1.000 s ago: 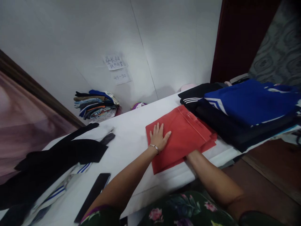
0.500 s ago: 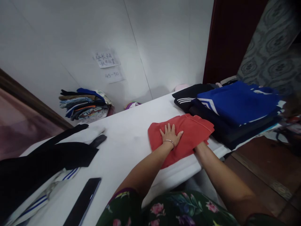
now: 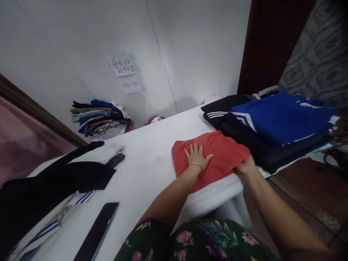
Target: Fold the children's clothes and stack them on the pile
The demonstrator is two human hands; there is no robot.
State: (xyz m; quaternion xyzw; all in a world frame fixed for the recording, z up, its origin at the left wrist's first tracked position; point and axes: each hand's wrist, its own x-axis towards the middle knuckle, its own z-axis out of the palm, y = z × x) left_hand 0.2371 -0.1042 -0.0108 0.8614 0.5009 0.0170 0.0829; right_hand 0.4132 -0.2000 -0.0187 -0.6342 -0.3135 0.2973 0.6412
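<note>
A folded red garment [image 3: 214, 148] lies on the white-covered table in front of me; its exact kind does not show. My left hand [image 3: 197, 158] rests flat on top of it, fingers spread, with a bracelet at the wrist. At the garment's right end, my right hand [image 3: 246, 165] grips the edge near the corner, and its fingertips are hidden by the cloth. Just beyond that end is a stack of folded clothes with a blue garment [image 3: 280, 117] on top and a black one [image 3: 217, 110] with white stripes beside it.
Black clothes [image 3: 67, 181] and a white piece with blue stripes lie loosely at the left. A dark phone-like slab [image 3: 96, 232] is at the near edge. Behind the table stands a pile of folded clothes [image 3: 100, 117] by the wall, under paper notes [image 3: 126, 65].
My right hand has come out from beneath the red garment and moved right to its edge. My left hand stays flat on the cloth. The view has shifted slightly.
</note>
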